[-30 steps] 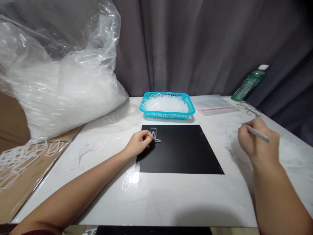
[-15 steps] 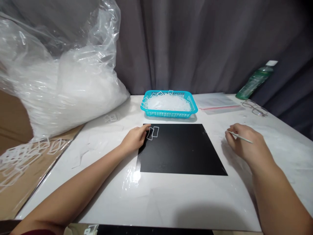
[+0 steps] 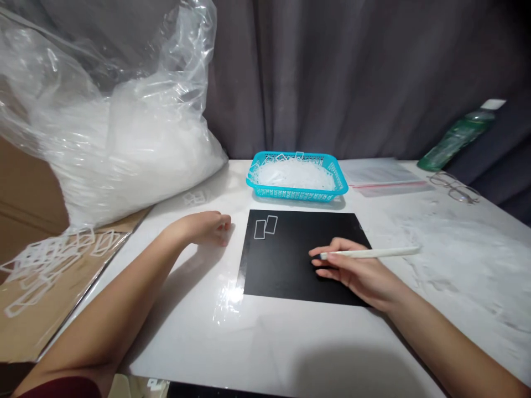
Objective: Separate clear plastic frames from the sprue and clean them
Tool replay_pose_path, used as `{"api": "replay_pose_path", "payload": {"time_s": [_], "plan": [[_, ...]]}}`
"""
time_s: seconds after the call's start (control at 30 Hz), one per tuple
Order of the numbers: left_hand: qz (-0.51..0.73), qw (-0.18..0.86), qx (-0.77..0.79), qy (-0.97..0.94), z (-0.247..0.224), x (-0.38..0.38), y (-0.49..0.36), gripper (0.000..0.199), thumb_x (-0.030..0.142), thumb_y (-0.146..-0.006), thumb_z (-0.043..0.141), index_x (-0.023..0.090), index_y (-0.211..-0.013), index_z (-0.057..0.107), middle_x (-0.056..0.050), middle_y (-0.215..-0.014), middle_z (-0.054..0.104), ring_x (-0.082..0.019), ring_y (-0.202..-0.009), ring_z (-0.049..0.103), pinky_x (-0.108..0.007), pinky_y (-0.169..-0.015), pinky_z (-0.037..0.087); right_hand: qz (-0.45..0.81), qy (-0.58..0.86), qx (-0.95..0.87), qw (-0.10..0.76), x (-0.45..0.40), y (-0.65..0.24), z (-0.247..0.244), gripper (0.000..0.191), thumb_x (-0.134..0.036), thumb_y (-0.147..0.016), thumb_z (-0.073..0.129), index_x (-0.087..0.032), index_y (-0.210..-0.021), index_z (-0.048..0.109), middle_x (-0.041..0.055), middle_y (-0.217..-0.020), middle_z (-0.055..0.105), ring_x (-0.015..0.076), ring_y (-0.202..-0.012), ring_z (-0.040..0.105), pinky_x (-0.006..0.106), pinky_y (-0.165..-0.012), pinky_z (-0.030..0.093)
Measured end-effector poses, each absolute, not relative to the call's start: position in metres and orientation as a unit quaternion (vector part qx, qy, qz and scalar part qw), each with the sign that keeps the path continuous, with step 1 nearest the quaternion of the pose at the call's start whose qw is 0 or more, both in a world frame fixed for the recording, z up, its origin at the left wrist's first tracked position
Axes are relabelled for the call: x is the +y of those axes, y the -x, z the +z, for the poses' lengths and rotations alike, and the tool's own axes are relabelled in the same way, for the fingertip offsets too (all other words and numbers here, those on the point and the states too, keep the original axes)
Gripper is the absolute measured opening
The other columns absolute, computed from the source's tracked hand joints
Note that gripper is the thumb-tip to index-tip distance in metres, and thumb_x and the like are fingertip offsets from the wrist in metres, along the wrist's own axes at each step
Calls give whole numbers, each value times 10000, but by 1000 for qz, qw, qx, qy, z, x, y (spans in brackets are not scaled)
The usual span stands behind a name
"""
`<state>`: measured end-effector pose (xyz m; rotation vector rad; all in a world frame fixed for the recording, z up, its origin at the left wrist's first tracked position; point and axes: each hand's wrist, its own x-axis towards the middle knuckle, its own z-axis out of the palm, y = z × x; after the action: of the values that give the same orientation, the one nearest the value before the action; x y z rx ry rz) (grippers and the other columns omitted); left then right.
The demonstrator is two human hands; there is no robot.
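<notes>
Just right of the nearer left hand (image 3: 209, 227), loosely parted, frames (image 3: 265, 227) are seen lengthwise near-to-far; a tool (image 3: 377, 253) is held by the right hand (image 3: 360, 272).

Two frames (image 3: 265, 228) on one mat (image 3: 286, 271), one stick (image 3: 373, 253) (and one basket (image 3: 296, 193)).
</notes>
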<state>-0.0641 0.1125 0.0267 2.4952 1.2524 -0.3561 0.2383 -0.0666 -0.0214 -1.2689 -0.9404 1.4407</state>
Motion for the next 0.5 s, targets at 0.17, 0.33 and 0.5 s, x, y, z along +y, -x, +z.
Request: {"api": "replay_pose_path", "payload": {"time_s": [0.17, 0.33, 0.5], "plan": [[-160, 213, 408, -873, 34, 115, 72, 49, 190, -667, 604, 196, -716, 606, -9, -690, 612, -133, -564, 499, -230, -536, 340, 289, 674, -443, 516, -58, -249, -37, 217, -394, -725, 711, -218, -698, 586, 81, -1102, 678, 267, -1051, 618, 470, -971, 438], [-38, 437, 242, -866, 32, 86, 40, 156, 332, -831, 572, 186, -789, 539, -5, -766, 588, -125, -689, 543, -225, -618, 416, 238, 669, -484, 512, -60, -257, -31, 185, -387, -771, 667, -216, -740, 606, 97, -1102, 666, 278, -1058, 610, 443, -897, 464], [0, 656, 279, -701, -3, 44, -2, 292, 441, -888, 524, 182, -809, 417, -10, -714, 600, -135, -678, 625, -242, -595, 483, 339, 622, -539, 456, -64, -239, -30, 182, -374, -791, 659, -207, -742, 604, 89, -1091, 667, 249, -1025, 621, 392, -857, 484]]}}
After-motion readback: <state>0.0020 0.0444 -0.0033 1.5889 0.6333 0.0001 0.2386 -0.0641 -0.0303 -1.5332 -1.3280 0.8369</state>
